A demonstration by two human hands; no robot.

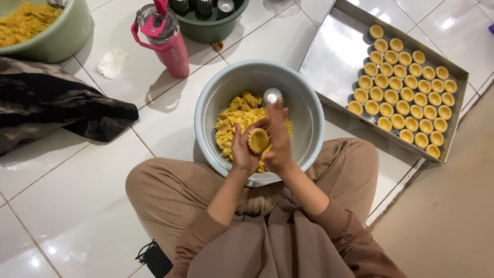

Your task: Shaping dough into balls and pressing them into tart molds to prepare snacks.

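There is one view only, from the camera on my head, so no second view shares anything with it. It looks almost straight down over my chest and folded legs to the tiled floor [77,206] where I sit. My lap fills the bottom edge at six o'clock — that is the nearest part. The pale bowl [309,110] sits close in, near the middle, with my left hand [244,149] and right hand [278,139] over it. Farther out, the steel tray [334,56] runs off toward two o'clock, the pink bottle [167,44] stands at eleven, and a green bowl [67,38] is cut by the corner at ten — the far limit of the view.
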